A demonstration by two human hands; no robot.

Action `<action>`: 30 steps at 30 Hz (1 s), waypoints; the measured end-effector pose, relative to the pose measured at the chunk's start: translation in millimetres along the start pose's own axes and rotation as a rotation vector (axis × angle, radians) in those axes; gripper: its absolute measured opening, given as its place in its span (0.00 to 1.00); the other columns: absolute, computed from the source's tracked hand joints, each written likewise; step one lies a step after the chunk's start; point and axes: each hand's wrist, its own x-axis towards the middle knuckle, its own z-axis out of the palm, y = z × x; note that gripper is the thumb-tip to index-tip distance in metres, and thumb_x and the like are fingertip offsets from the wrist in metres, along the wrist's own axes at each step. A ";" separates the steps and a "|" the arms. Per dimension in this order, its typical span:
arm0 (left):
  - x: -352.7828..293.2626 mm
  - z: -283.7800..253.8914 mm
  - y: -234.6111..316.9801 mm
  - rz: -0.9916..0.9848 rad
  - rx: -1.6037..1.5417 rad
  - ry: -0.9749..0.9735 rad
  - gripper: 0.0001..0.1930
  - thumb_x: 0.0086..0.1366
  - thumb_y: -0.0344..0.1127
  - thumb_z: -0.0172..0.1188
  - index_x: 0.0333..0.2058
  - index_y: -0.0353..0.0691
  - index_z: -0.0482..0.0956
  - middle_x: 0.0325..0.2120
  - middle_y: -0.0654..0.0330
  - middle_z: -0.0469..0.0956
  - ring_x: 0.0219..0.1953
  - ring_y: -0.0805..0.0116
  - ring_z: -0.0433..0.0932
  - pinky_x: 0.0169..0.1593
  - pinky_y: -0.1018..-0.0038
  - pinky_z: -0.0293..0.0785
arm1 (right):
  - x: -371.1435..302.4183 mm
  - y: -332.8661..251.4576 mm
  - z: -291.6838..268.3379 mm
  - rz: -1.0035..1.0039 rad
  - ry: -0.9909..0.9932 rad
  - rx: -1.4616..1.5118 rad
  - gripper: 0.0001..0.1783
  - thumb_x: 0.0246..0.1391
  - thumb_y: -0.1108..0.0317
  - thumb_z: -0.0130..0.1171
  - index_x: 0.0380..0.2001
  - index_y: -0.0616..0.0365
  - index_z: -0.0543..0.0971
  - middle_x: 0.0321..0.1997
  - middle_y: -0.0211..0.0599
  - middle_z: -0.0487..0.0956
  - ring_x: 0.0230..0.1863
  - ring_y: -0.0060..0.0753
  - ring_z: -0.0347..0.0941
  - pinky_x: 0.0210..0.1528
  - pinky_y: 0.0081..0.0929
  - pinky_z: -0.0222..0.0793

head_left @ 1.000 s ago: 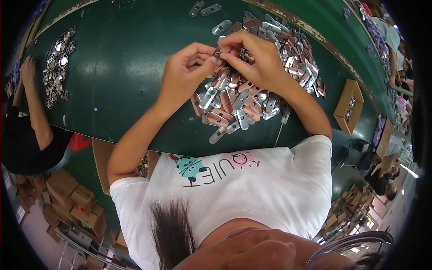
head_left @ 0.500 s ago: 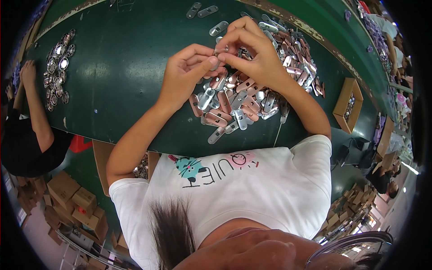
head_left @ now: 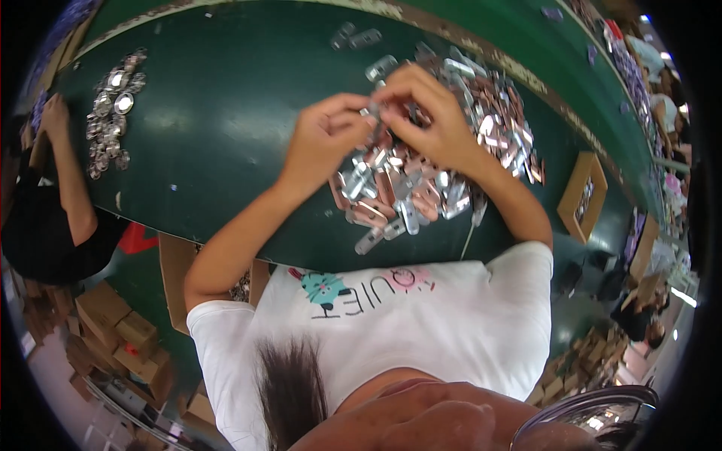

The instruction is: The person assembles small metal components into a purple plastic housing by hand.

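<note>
My left hand (head_left: 325, 141) and my right hand (head_left: 435, 114) meet fingertip to fingertip just above the table. Pinched between them is a small silvery metal piece (head_left: 374, 110), blurred and mostly covered by the fingers. Its exact kind cannot be made out. Under and around my right hand spreads a pile of flat, round-ended metal plates (head_left: 410, 214), some silver and some copper-pink, several with small square holes. A silver plate (head_left: 381, 68) lies just beyond my fingertips, and a second silver plate (head_left: 365, 38) is farther off.
Round shiny metal parts (head_left: 113, 113) lie in a cluster on the green table (head_left: 226, 105) at left, near another person's arm (head_left: 71, 180). An open cardboard box (head_left: 583, 197) with small parts stands at right. Another box (head_left: 174, 278) is below my left forearm.
The whole view has shifted slightly, so the table appears lower and more to the right. My hands stay together at the small metal piece, with the fingers now more blurred.
</note>
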 end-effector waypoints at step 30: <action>-15.4 -16.3 26.1 0.427 -0.504 0.513 0.05 0.68 0.27 0.40 0.40 0.36 0.63 0.31 0.59 0.70 0.32 0.76 0.67 0.38 0.79 0.65 | 456.0 265.3 135.4 -0.247 0.288 -0.894 0.38 0.52 0.39 0.55 0.61 0.47 0.65 0.66 0.47 0.61 0.65 0.49 0.58 0.63 0.43 0.58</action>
